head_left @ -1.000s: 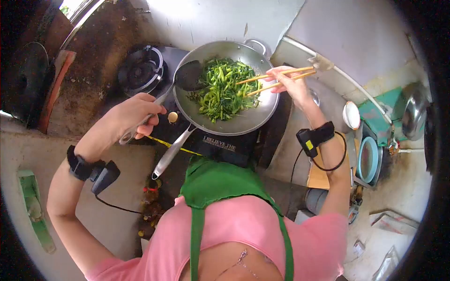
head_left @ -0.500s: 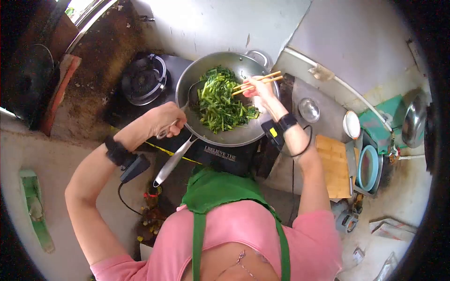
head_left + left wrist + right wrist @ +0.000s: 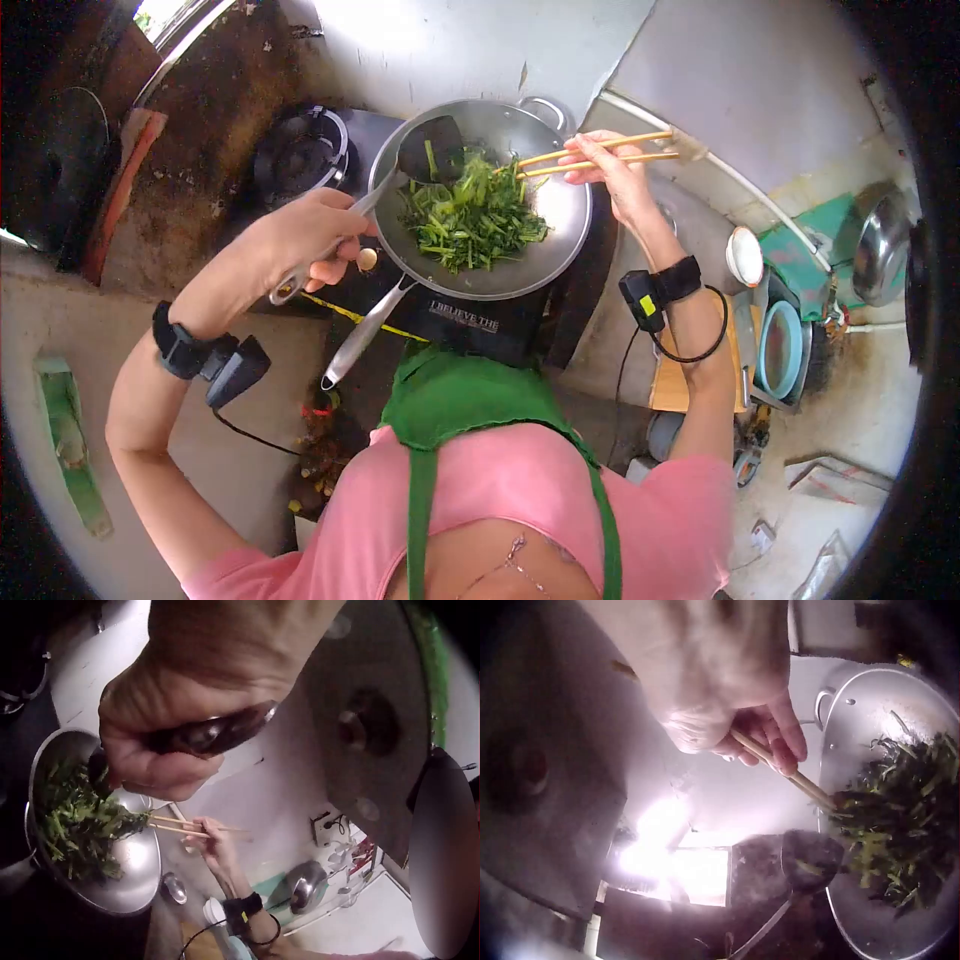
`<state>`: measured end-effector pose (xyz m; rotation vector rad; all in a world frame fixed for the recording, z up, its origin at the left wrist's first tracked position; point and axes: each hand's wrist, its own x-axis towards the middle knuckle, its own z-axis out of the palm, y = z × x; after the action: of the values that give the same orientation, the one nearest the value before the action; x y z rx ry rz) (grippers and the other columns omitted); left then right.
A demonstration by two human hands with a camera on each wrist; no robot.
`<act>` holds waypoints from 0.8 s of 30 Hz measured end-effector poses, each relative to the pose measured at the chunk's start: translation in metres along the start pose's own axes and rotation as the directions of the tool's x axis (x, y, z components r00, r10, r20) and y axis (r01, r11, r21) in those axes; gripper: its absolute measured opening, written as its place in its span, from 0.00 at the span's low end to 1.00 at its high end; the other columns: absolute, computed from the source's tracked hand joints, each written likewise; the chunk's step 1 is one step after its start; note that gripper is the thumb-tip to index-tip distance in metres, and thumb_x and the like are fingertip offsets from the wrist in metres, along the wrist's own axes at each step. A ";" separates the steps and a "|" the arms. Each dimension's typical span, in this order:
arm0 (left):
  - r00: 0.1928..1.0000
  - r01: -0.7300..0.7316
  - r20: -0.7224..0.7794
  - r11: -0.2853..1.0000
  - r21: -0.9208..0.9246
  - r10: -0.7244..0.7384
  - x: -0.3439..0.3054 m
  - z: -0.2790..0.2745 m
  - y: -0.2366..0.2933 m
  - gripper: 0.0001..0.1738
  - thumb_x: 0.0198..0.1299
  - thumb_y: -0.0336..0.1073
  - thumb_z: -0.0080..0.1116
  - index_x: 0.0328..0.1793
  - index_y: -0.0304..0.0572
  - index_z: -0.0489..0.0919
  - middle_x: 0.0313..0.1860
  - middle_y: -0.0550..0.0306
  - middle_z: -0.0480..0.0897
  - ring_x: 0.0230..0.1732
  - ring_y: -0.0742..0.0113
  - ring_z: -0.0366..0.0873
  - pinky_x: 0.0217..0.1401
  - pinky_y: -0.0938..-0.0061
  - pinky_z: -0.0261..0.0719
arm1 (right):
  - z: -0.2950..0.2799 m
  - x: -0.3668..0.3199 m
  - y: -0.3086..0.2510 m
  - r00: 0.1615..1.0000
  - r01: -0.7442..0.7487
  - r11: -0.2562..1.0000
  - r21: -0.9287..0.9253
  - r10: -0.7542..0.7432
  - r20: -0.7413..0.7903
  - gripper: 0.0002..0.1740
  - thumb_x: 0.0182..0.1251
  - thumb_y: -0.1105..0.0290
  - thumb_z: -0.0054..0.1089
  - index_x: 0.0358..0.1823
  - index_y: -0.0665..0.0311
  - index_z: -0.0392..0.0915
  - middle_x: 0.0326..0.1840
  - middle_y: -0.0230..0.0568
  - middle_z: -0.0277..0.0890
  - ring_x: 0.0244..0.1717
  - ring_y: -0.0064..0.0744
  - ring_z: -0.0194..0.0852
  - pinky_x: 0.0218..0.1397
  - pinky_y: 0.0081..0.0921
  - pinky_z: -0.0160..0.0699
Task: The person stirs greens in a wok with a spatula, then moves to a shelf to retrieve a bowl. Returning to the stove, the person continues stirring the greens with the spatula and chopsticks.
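Left hand (image 3: 318, 235) grips the spatula (image 3: 415, 150), its blade inside the wok (image 3: 568, 205) by the far-left edge; right hand (image 3: 612, 168) pinches chopsticks (image 3: 545, 158) across the far-right edge, tips at the greens (image 3: 480, 222) heaped mid-wok.

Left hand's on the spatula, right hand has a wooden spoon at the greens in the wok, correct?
Not quite: the right hand holds chopsticks, not a wooden spoon, at the greens in the wok, as the head view shows. The left hand is on the spatula.
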<state>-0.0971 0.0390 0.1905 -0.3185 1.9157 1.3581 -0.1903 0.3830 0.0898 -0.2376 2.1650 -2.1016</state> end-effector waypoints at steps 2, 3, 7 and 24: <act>1.000 0.001 -0.018 1.000 0.002 -0.001 -0.001 -0.003 -0.004 0.09 0.62 0.35 0.47 0.41 0.35 0.71 0.16 0.63 0.68 0.06 0.76 0.59 0.04 0.79 0.53 | -0.008 0.002 0.010 0.999 -0.041 0.997 -0.067 0.042 0.009 0.14 0.66 0.62 0.55 0.40 0.68 0.77 0.33 0.43 0.80 0.25 0.27 0.80 0.26 0.19 0.81; 0.998 0.039 -0.040 0.999 -0.018 -0.039 0.002 -0.007 -0.006 0.10 0.59 0.32 0.48 0.43 0.32 0.70 0.18 0.60 0.68 0.07 0.75 0.61 0.06 0.77 0.57 | -0.012 0.006 0.016 0.997 -0.074 0.988 -0.132 0.077 0.014 0.14 0.66 0.62 0.55 0.41 0.67 0.77 0.34 0.43 0.80 0.23 0.25 0.79 0.25 0.18 0.81; 0.987 0.122 -0.102 0.992 0.007 -0.121 0.035 -0.019 -0.027 0.11 0.56 0.29 0.50 0.44 0.31 0.68 0.20 0.56 0.69 0.09 0.72 0.63 0.09 0.74 0.62 | -0.036 0.043 0.049 0.984 -0.178 0.971 -0.157 0.171 -0.057 0.13 0.65 0.62 0.55 0.42 0.64 0.78 0.33 0.40 0.80 0.17 0.23 0.75 0.20 0.17 0.78; 1.000 0.026 -0.014 0.994 -0.107 -0.028 -0.003 0.010 -0.001 0.08 0.60 0.34 0.48 0.40 0.36 0.70 0.17 0.64 0.66 0.08 0.78 0.60 0.06 0.79 0.53 | 0.001 0.037 0.019 0.998 -0.066 0.981 0.182 0.067 0.001 0.14 0.64 0.64 0.55 0.37 0.72 0.77 0.30 0.51 0.80 0.24 0.34 0.81 0.25 0.23 0.83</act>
<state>-0.0906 0.0468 0.1905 -0.4062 1.8484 1.4466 -0.2267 0.3758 0.0722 -0.1412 1.9379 -2.2463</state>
